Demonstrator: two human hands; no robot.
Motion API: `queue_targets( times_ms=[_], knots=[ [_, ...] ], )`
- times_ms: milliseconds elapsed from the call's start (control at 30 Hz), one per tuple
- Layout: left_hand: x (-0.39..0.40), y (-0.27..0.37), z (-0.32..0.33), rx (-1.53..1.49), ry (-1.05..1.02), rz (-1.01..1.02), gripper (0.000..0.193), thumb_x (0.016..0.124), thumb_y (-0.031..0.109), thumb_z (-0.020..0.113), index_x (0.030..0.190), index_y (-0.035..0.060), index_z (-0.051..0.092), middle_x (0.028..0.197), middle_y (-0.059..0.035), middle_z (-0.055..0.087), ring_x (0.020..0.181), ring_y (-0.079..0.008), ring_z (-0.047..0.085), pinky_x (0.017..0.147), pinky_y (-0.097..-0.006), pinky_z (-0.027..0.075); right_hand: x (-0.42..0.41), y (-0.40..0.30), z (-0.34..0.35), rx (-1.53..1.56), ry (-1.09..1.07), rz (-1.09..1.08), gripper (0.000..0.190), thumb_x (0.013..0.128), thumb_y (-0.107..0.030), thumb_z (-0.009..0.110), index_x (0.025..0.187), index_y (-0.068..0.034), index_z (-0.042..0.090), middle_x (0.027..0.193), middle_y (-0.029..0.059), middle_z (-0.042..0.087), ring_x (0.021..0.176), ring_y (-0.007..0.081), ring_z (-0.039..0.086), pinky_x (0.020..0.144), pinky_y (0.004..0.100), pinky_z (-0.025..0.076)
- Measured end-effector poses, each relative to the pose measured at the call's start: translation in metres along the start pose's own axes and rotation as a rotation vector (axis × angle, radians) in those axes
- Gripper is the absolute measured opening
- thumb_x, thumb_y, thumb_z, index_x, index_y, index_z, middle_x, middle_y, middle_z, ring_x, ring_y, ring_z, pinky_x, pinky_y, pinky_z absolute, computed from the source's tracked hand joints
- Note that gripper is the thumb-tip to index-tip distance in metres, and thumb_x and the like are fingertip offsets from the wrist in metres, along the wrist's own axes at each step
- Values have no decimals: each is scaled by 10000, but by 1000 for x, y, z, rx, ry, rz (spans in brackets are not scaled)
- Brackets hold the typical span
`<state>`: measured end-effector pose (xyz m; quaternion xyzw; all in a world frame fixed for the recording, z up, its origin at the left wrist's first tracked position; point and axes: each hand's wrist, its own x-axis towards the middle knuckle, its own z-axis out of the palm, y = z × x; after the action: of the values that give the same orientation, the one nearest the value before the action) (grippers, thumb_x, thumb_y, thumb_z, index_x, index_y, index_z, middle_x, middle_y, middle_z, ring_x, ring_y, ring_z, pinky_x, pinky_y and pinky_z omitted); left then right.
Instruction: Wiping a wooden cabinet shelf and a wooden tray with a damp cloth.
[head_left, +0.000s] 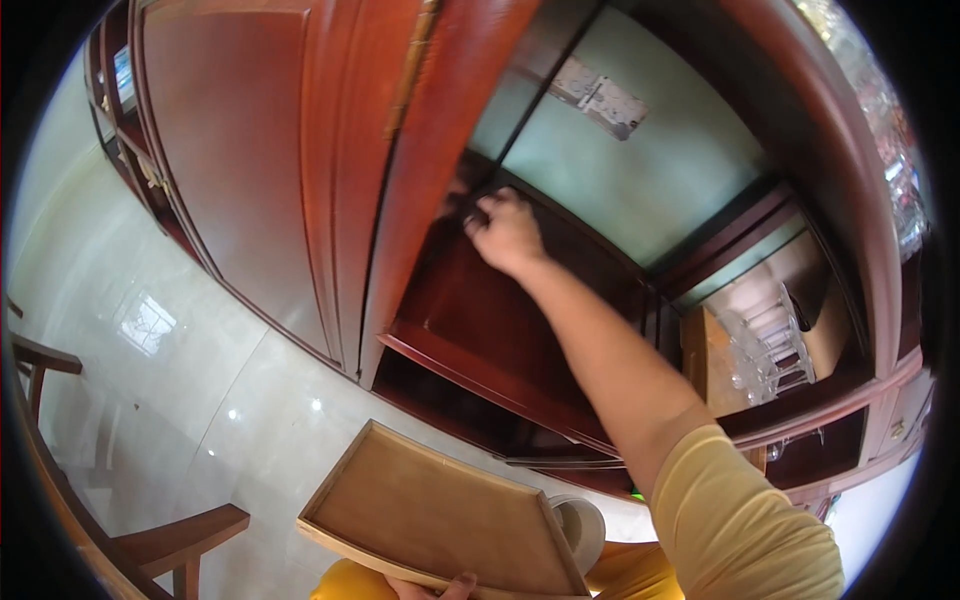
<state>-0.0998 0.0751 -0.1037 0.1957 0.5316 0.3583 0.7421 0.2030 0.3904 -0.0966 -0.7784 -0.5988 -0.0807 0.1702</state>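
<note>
My left hand (450, 589) grips the near rim of a shallow wooden tray (442, 510). The tray is tilted in front of my knees, and its visible inside is bare. My right arm stretches forward into an open cabinet of dark red wood. Inside, my right hand (508, 232) is over the glossy shelf (510, 300), near the back left corner, with curled fingers. Blur and shadow hide whether those fingers hold anything. Behind the hand stands a pale green back panel (637, 150) with a light patterned plate (600, 97) fixed on it.
An open cabinet door (232, 150) swings out to the left. Stemmed glasses (772, 352) stand in the compartment on the right. A white bucket-like container (581, 529) is behind the tray. Wooden furniture with an armrest (184, 532) stands at lower left on the glossy tiled floor (247, 397).
</note>
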Motion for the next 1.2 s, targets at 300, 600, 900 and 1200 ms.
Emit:
queue_targets(
  times_ms=[300,600,900,1200],
  knots=[
    [1,-3,-4,29,-93,-60,570,741,-45,605,1225,83,333,994,-114,504,775,-192,541,623,-302,486,-117,-69,-63,651,-464,-386,253,705,-117,623,945,-50,665,994,139,563,917,287,543,786,382,473],
    [-6,6,5,23,-72,-12,556,738,-41,620,1222,28,355,1068,-150,515,935,-244,532,760,-337,473,-30,-1,-21,343,0,163,501,797,-361,628,1207,-83,552,1332,176,419,1176,334,448,954,443,377],
    [2,-6,-4,107,-74,28,551,733,-36,625,1217,52,378,1083,-128,513,910,-231,532,768,-334,460,-136,-62,-50,430,-205,-298,351,782,-91,615,1128,-146,602,1291,70,441,1111,292,432,896,431,380],
    [-5,-2,-3,-68,-76,-7,631,739,-49,612,1283,81,321,1037,-104,500,889,-194,511,739,-312,458,-93,-1,-71,431,74,84,400,788,-167,622,1176,-99,553,1109,194,535,988,382,562,857,434,463]
  ],
)
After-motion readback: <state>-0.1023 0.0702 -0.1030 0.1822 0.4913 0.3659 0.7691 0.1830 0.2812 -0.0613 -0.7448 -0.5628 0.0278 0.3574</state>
